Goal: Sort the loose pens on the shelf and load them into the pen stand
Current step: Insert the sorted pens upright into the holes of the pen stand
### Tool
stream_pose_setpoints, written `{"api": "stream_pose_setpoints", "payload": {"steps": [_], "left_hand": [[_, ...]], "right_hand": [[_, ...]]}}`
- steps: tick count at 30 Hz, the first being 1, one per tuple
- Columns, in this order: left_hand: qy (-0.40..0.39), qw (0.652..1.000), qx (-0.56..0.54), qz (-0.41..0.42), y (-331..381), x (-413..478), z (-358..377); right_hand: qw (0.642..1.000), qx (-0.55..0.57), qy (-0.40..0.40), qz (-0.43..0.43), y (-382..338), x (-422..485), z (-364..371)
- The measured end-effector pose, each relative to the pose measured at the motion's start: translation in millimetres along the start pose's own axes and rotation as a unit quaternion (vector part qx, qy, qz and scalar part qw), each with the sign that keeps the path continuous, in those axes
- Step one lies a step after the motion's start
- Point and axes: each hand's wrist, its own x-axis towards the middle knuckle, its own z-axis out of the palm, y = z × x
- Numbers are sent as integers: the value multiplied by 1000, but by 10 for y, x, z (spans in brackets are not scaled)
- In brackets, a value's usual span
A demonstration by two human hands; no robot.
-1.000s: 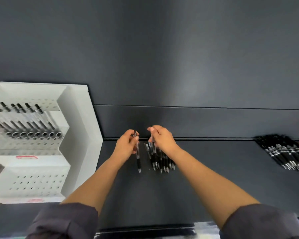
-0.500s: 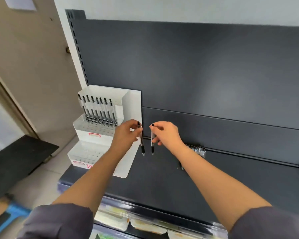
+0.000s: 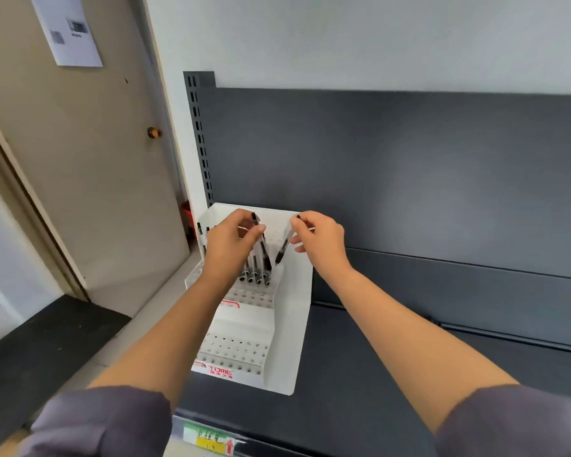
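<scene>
A white tiered pen stand (image 3: 289,328) with rows of holes stands at the left end of the dark shelf (image 3: 360,384). Several black-and-clear pens (image 3: 254,275) fill its top row, partly hidden by my left hand. My left hand (image 3: 233,240) pinches one pen (image 3: 262,249) over that row, tip down. My right hand (image 3: 318,240) pinches another pen (image 3: 282,250), tilted, its tip near the stand's right wall. The loose pen piles are out of view.
The grey back panel (image 3: 409,176) rises behind the stand. A beige door (image 3: 80,179) and a floor with a dark mat (image 3: 40,351) lie to the left. A price label (image 3: 208,441) sits on the shelf's front edge.
Both hands lifted a pen each from the pile and carried them left to the stand. The view swung left, so the loose piles left the frame.
</scene>
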Motion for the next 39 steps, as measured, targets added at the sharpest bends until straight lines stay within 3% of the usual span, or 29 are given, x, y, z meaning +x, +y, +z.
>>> {"api": "stream_pose_setpoints", "payload": {"steps": [9, 15, 22, 27, 32, 39], "left_hand": [[-45, 999, 8, 19, -232, 109, 9], [-61, 997, 19, 32, -243, 137, 33], [-93, 991, 84, 56, -343, 90, 109], [-95, 987, 111, 60, -434, 66, 126], [-116, 982, 137, 63, -454, 67, 179], [-125, 959, 231, 109, -407, 69, 263]], "right_hand": [[980, -198, -14, -28, -149, 152, 209], [968, -249, -24, -25, -159, 150, 231], [915, -393, -71, -55, 8, 186, 380], [940, -336, -25, -53, 152, 173, 413], [965, -251, -64, -34, 175, 198, 371], [982, -186, -35, 5, 254, 116, 267]]}}
